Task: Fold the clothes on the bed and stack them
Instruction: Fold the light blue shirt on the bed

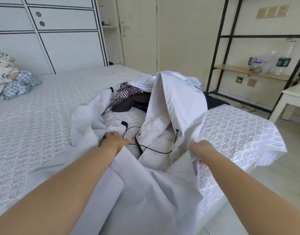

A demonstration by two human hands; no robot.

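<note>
A pale grey hooded jacket [162, 167] is spread across the near edge of the bed [44, 116], its lower part draped toward the viewer and its hood [176, 99] standing up in a peak just beyond the hands. The left hand [114, 141] is curled into a bunch of the jacket's fabric near the collar, and the cloth is gripped there, though the fingertips are blurred and partly buried in the folds. The right hand [201, 150] is closed on the jacket's right front edge — the fabric is pinched up and wraps over the fingers. A black drawstring [145, 146] is looped loosely across the open chest of the jacket between the two hands. Behind the hood, a heap of unfolded clothes is seen on the bed: a dark patterned garment [127, 97] lies just beside the jacket's raised sleeve, and white garments [145, 82] are piled on top of it. At the far left of the bed, well apart from the heap, a bundle of floral and checked bedding [8, 77] is set against the white cabinet wall [52, 39]. To the right of the bed a black metal shelf frame [218, 56] carries a wooden shelf on which a clear plastic bottle [283, 63] stands, and a white side table [291, 97] is seen at the frame's edge.
</note>
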